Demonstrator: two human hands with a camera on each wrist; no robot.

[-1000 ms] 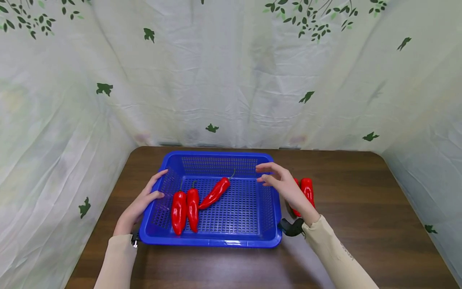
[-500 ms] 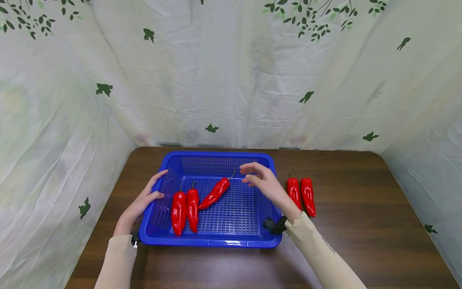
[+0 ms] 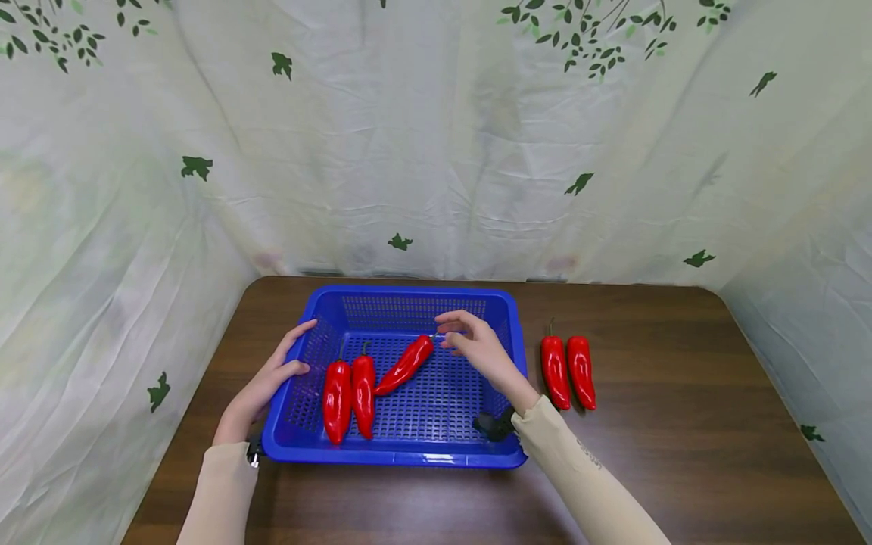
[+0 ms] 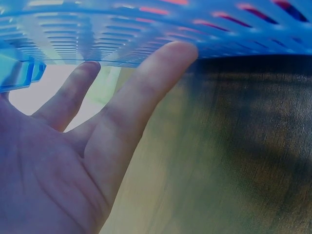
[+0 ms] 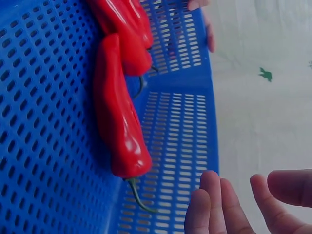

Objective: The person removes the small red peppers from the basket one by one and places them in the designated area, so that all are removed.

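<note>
Inside the blue plastic basket (image 3: 395,458) lie three red chili peppers: one at the left (image 3: 337,401), one beside it (image 3: 364,397) and a slanted one (image 3: 406,365) in the middle. My left hand (image 3: 266,386) holds the basket's left rim, thumb and a finger over the edge; the left wrist view shows other fingers (image 4: 141,92) straight against the outer wall. Over the basket's right half hovers my right hand (image 3: 477,344), fingers bent loosely, nothing in its grasp. Its fingertips (image 5: 210,185) are near the slanted pepper's green stem (image 5: 139,197).
Two more red chili peppers, one with a stem (image 3: 555,371) and one to its right (image 3: 581,371), lie side by side on the brown wooden table (image 3: 695,424), right of the basket. A leaf-patterned white curtain (image 3: 436,151) stands behind and at both sides.
My right hand has moved left, from the basket's right rim to the slanted pepper's stem end, uncovering the two peppers on the table. My left hand and the basket stay put.
</note>
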